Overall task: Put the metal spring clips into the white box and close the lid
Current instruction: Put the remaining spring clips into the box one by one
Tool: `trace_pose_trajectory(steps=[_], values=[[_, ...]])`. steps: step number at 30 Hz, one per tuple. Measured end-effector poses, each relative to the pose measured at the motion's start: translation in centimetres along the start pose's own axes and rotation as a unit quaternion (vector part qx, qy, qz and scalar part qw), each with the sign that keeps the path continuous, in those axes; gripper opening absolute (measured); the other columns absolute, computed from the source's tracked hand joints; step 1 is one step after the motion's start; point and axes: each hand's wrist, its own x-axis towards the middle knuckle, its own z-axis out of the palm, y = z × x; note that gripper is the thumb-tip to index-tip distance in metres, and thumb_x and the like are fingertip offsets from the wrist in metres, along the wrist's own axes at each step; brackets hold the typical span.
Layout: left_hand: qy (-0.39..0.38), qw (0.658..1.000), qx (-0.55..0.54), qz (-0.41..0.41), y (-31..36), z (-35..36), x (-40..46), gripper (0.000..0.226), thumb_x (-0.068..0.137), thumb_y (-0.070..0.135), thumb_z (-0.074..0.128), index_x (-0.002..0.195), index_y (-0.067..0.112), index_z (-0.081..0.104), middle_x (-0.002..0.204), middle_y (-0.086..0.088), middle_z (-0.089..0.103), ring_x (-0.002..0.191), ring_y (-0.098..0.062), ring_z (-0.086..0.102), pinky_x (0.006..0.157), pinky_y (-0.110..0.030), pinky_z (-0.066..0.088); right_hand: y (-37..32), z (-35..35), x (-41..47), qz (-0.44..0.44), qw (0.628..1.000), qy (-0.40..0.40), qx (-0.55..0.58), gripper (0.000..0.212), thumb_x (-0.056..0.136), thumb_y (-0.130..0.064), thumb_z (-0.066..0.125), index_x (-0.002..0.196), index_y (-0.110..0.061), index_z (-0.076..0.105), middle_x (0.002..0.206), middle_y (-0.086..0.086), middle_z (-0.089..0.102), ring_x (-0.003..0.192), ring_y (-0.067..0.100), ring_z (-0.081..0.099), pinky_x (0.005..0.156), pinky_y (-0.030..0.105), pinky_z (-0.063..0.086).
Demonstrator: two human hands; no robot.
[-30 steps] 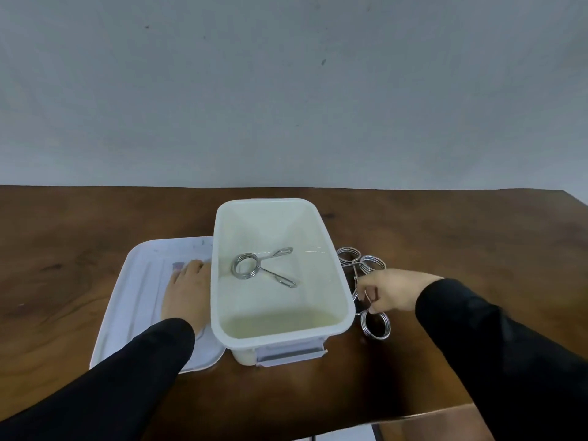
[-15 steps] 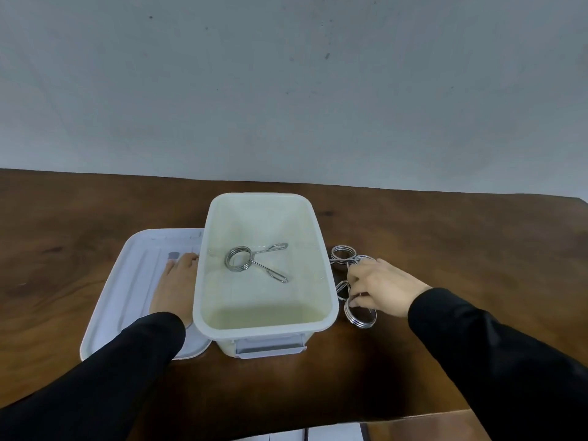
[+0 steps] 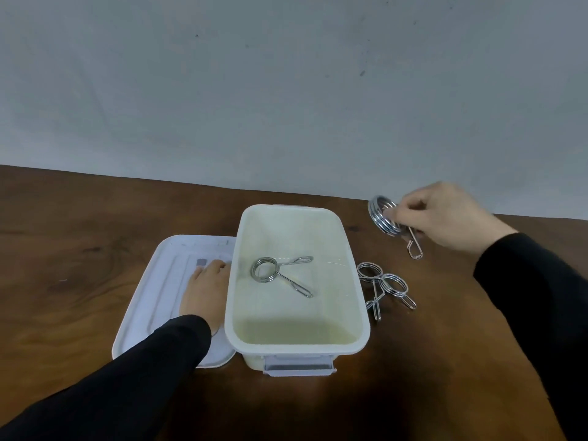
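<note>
One spring clip (image 3: 280, 275) lies in the white box (image 3: 297, 342), coil toward the left wall, both handles splayed to the right. Box sits open on the brown bench (image 3: 79, 249), latch tab facing me at the near end.

My right hand (image 3: 442, 218) is raised above the bench, to the right of the box's far corner, fingers pinched shut on a held clip (image 3: 386, 218). Coil points left, one wire handle hangs down below the knuckles. Clear of the box, not over it.

Two loose clips (image 3: 383, 286) rest on the bench just beside the box's right wall, overlapping each other, handles pointing toward me. I cannot tell whether they touch the wall.

My left hand (image 3: 205, 296) lies flat, palm down, fingers extended, on the lid (image 3: 152, 300). Grips nothing. Lid lies flat on the bench at the box's left side, its right edge tucked against or under the box rim; cannot tell which.

Black sleeves on both arms. Plain grey wall behind the bench
</note>
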Motion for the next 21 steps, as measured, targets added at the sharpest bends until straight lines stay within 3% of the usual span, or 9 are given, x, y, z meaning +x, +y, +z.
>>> trace_pose_trajectory(steps=[3,6,8,11,13,15,17,21], values=[[-0.018,0.999,-0.019,0.021,0.8,-3.0,-0.2,0.010,0.091,0.028,0.057,0.101,0.025,0.061,0.100,0.003,0.060,0.092,-0.024,0.056,0.084,-0.038,0.047,-5.1,1.0,1.6,-0.031,0.999,0.002,-0.022,0.038,0.086,-0.029,0.068,0.057,-0.004,0.066,0.052,0.009,0.066,0.041,0.012,0.048,0.048,0.025,0.041],[-0.024,0.999,-0.013,0.024,-0.1,-2.7,0.4,0.020,0.092,0.031,0.049,0.105,0.025,0.062,0.107,0.003,0.057,0.092,-0.023,0.049,0.082,-0.036,0.039,-8.9,4.3,3.6,-0.035,0.994,-0.035,-0.097,0.032,0.081,-0.025,0.063,0.055,-0.007,0.063,0.052,0.006,0.066,0.048,0.019,0.054,0.050,0.028,0.041],[-0.016,0.998,-0.044,0.032,-0.9,-1.9,0.3,0.023,0.091,0.035,0.050,0.109,0.027,0.062,0.112,0.005,0.057,0.098,-0.022,0.050,0.085,-0.036,0.042,-10.5,7.0,5.0,-0.024,0.989,-0.074,-0.126,0.026,0.081,-0.023,0.061,0.064,-0.004,0.065,0.058,0.009,0.066,0.051,0.024,0.053,0.052,0.028,0.041],[0.003,0.997,-0.066,0.034,-1.5,-1.1,0.2,0.027,0.093,0.040,0.049,0.113,0.029,0.063,0.117,0.007,0.060,0.108,-0.020,0.053,0.098,-0.037,0.042,-11.7,10.7,6.4,-0.011,0.974,-0.129,-0.184,0.025,0.084,-0.024,0.060,0.065,-0.008,0.054,0.060,0.004,0.057,0.052,0.022,0.051,0.053,0.028,0.041],[0.003,0.997,-0.068,0.027,-1.7,-1.1,0.2,0.031,0.095,0.042,0.043,0.115,0.029,0.064,0.129,0.003,0.060,0.122,-0.022,0.050,0.113,-0.042,0.032,-11.8,13.1,7.1,-0.010,0.964,-0.140,-0.225,0.030,0.087,-0.024,0.060,0.063,-0.015,0.044,0.062,0.000,0.050,0.057,0.022,0.050,0.050,0.027,0.036],[-0.011,0.997,-0.079,0.015,-1.9,-1.3,0.2,0.038,0.097,0.045,0.034,0.114,0.028,0.063,0.133,0.002,0.058,0.130,-0.022,0.045,0.116,-0.048,0.023,-11.3,15.4,7.9,-0.008,0.957,-0.145,-0.253,0.033,0.089,-0.024,0.058,0.063,-0.018,0.040,0.064,-0.002,0.046,0.069,0.025,0.053,0.057,0.029,0.037],[-0.020,0.996,-0.089,0.008,-1.8,-1.4,0.2,0.043,0.096,0.046,0.029,0.118,0.027,0.061,0.138,0.001,0.054,0.134,-0.021,0.041,0.118,-0.051,0.019,-10.5,17.3,8.7,0.006,0.953,-0.150,-0.262,0.027,0.092,-0.024,0.056,0.068,-0.015,0.046,0.070,0.000,0.050,0.076,0.026,0.054,0.066,0.030,0.040],[-0.039,0.994,-0.099,0.011,-2.1,-1.4,0.3,0.044,0.099,0.049,0.031,0.128,0.026,0.055,0.147,-0.003,0.046,0.140,-0.023,0.034,0.121,-0.049,0.013,-9.1,20.0,9.6,0.023,0.952,-0.133,-0.275,0.011,0.095,-0.023,0.055,0.092,-0.014,0.059,0.085,0.004,0.055,0.076,0.026,0.053,0.069,0.032,0.042]])
